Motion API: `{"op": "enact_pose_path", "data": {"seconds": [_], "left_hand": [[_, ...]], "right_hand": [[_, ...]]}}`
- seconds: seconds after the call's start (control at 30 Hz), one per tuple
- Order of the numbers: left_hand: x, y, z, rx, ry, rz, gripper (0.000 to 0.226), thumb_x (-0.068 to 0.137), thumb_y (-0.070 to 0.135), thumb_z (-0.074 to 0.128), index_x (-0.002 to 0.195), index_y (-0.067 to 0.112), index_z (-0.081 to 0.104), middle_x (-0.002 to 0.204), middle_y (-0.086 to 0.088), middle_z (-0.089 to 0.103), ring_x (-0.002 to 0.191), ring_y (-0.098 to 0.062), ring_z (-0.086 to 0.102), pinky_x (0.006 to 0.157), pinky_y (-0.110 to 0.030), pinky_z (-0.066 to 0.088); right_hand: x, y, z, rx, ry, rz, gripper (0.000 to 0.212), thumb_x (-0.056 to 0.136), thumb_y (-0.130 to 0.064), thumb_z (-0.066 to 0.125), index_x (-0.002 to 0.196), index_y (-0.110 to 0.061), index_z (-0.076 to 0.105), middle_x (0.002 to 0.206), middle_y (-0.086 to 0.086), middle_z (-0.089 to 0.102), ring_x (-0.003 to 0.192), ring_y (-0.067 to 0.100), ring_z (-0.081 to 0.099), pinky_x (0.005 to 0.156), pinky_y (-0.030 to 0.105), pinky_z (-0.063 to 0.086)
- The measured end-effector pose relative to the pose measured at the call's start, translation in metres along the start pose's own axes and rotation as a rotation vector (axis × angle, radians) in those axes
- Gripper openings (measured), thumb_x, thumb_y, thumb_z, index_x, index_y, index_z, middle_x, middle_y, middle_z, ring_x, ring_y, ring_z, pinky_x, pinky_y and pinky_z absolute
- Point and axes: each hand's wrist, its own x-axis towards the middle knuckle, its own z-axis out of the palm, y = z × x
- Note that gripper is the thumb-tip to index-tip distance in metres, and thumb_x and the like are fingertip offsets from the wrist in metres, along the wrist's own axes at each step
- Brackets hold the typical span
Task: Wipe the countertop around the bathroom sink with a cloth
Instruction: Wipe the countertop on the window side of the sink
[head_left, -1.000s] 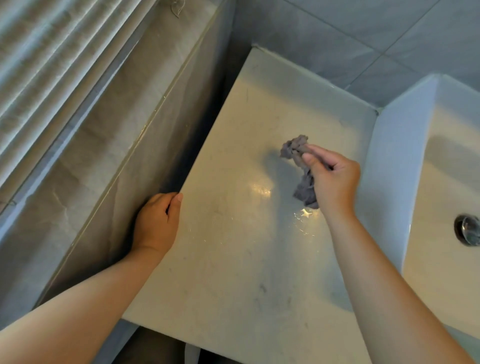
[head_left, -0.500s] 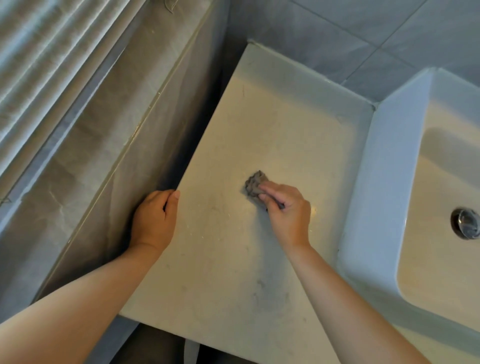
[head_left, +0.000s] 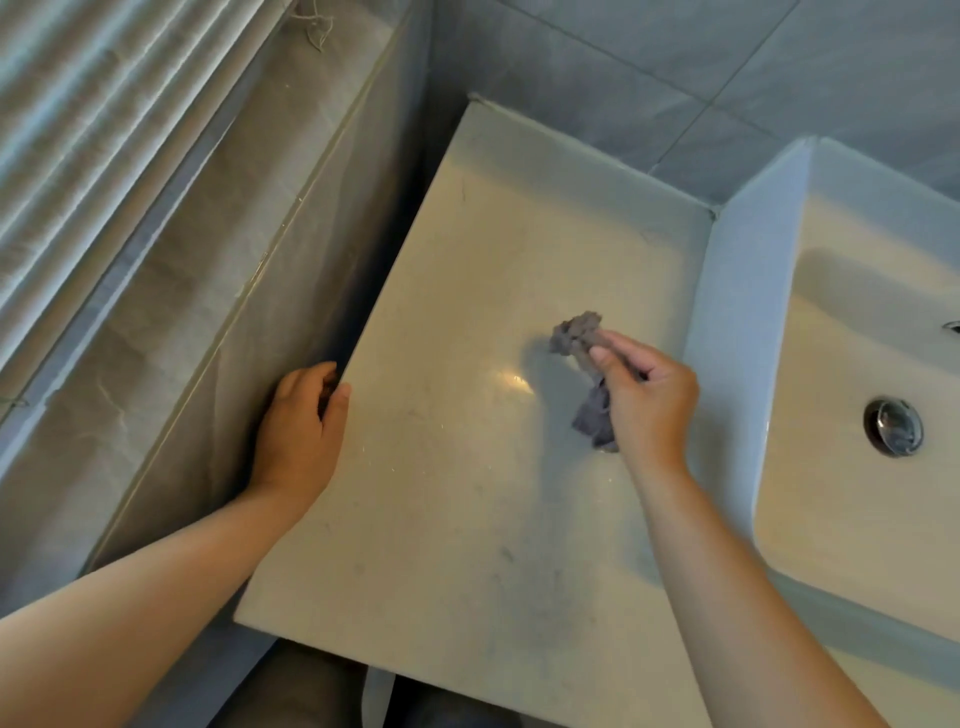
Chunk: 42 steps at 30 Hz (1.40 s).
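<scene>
A pale beige countertop (head_left: 467, 467) stretches left of a white vessel sink (head_left: 737, 322). My right hand (head_left: 649, 395) pinches a small crumpled grey cloth (head_left: 576, 330) near the sink's left wall. The cloth dangles below my fingers and casts a shadow on the counter; whether it touches the surface I cannot tell. My left hand (head_left: 298, 431) grips the counter's left edge, thumb on top and fingers curled down over the side. Faint dark smudges mark the counter near its front edge.
A grey stone ledge (head_left: 171, 332) runs along the left under window blinds (head_left: 93, 104). Grey wall tiles (head_left: 623, 67) back the counter. A chrome drain (head_left: 893, 426) sits in the sink basin. A dark gap separates the ledge from the counter.
My right hand has moved with the cloth from the counter's middle back right toward the sink, and the cloth now hangs from my fingers. My left hand stays on the edge.
</scene>
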Motion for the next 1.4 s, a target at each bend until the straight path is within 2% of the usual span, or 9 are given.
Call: {"op": "enact_pose_path", "data": {"seconds": [0.07,0.23,0.47,0.7,0.83,0.97,1.1,1.23,1.4], "left_hand": [[-0.005,0.007,-0.004,0.010,-0.009,0.039,0.044,0.096,0.030,0.048,0.135,0.010,0.044,0.135,-0.008,0.044,0.118,-0.023,0.049,0.099,-0.038,0.043],[-0.021,0.019,-0.007,0.218,-0.105,0.202,0.050,0.094,0.026,0.052,0.139,0.010,0.040,0.143,-0.003,0.036,0.130,-0.019,0.032,0.103,-0.024,0.026],[-0.015,0.031,0.003,0.383,-0.193,0.376,0.052,0.091,0.025,0.057,0.135,0.002,0.043,0.141,-0.015,0.040,0.131,-0.028,0.032,0.110,-0.035,0.026],[-0.013,0.045,0.014,0.484,-0.255,0.502,0.056,0.093,0.036,0.046,0.136,0.001,0.041,0.140,-0.016,0.041,0.131,-0.030,0.036,0.111,-0.039,0.029],[-0.012,0.040,0.018,0.581,-0.304,0.511,0.067,0.091,0.050,0.031,0.139,0.004,0.039,0.144,-0.014,0.037,0.135,-0.029,0.031,0.112,-0.038,0.026],[-0.012,0.035,0.018,0.622,-0.327,0.521,0.071,0.090,0.054,0.026,0.141,0.007,0.039,0.148,-0.012,0.032,0.138,-0.029,0.025,0.114,-0.038,0.021],[-0.012,0.034,0.019,0.632,-0.334,0.513,0.072,0.089,0.055,0.027,0.141,0.007,0.040,0.149,-0.012,0.031,0.138,-0.030,0.025,0.114,-0.040,0.022],[-0.011,0.034,0.018,0.624,-0.346,0.516,0.071,0.089,0.055,0.028,0.139,0.006,0.042,0.148,-0.013,0.033,0.137,-0.030,0.027,0.113,-0.041,0.026],[-0.009,0.033,0.016,0.625,-0.350,0.539,0.072,0.089,0.055,0.027,0.140,0.007,0.040,0.149,-0.012,0.031,0.138,-0.029,0.024,0.114,-0.039,0.023]], "right_hand": [[0.025,0.005,-0.008,-0.056,0.039,-0.007,0.023,0.083,-0.009,0.069,0.104,-0.015,0.072,0.102,-0.001,0.071,0.095,0.003,0.065,0.093,0.022,0.050],[0.047,0.038,0.001,-0.150,0.016,-0.001,0.024,0.084,-0.007,0.066,0.107,-0.011,0.071,0.106,-0.006,0.068,0.097,-0.002,0.062,0.087,0.006,0.043],[0.014,0.058,0.007,-0.245,-0.032,-0.116,0.025,0.080,-0.006,0.068,0.103,-0.016,0.074,0.103,-0.015,0.063,0.100,0.001,0.058,0.090,0.004,0.036],[-0.048,0.065,0.007,-0.262,-0.080,-0.185,0.021,0.079,-0.011,0.069,0.097,-0.019,0.076,0.103,-0.006,0.072,0.100,0.008,0.061,0.094,0.019,0.044],[-0.063,0.049,0.000,-0.159,-0.161,-0.017,0.025,0.081,-0.007,0.070,0.099,-0.023,0.074,0.098,-0.015,0.069,0.100,0.006,0.063,0.092,0.020,0.046],[-0.051,0.035,-0.015,-0.060,0.109,-0.017,0.026,0.083,-0.006,0.068,0.105,-0.019,0.072,0.103,-0.009,0.070,0.101,0.006,0.064,0.092,0.021,0.047],[-0.019,0.043,-0.016,-0.250,0.362,-0.082,0.026,0.087,-0.006,0.061,0.111,-0.010,0.070,0.112,-0.001,0.069,0.106,0.016,0.060,0.096,0.022,0.044],[-0.017,0.068,0.003,-0.572,0.296,-0.090,0.031,0.093,-0.013,0.055,0.121,-0.004,0.062,0.125,0.008,0.063,0.117,0.035,0.050,0.102,0.033,0.036],[-0.019,0.077,0.003,-0.582,0.297,-0.053,0.035,0.094,-0.019,0.054,0.126,-0.006,0.059,0.129,0.008,0.060,0.117,0.035,0.052,0.102,0.040,0.040]]}}
